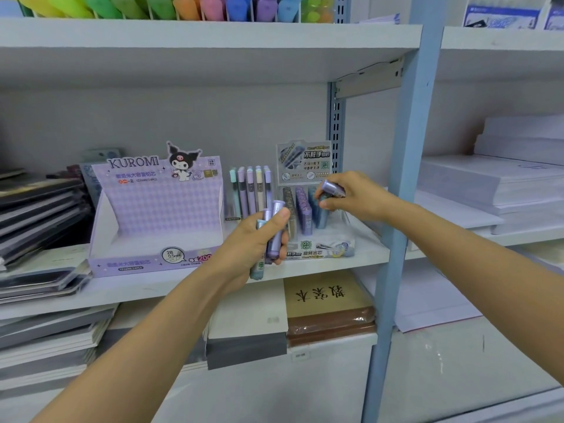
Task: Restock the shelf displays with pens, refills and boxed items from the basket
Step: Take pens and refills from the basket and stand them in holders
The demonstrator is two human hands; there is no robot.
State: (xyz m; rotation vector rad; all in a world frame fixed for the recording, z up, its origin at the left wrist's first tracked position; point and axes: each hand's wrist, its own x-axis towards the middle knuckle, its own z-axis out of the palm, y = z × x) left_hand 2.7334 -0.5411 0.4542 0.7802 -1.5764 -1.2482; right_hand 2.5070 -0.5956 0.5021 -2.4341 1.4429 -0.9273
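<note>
Now gripping three refill tubes (276, 232) in the curled fingers of the left hand (254, 239), over the front edge of the shelf (335, 265), between the purple box (155, 209) and the clear stand (320, 244). Pinching one single tube (334, 188) in the right hand (352, 198) just above the stand's three rows, with the blue post (406, 178) close on the right. Leaving five upright tubes (250, 190) standing in the narrow gap behind, and the purple box's bare floor lying wide open.
</note>
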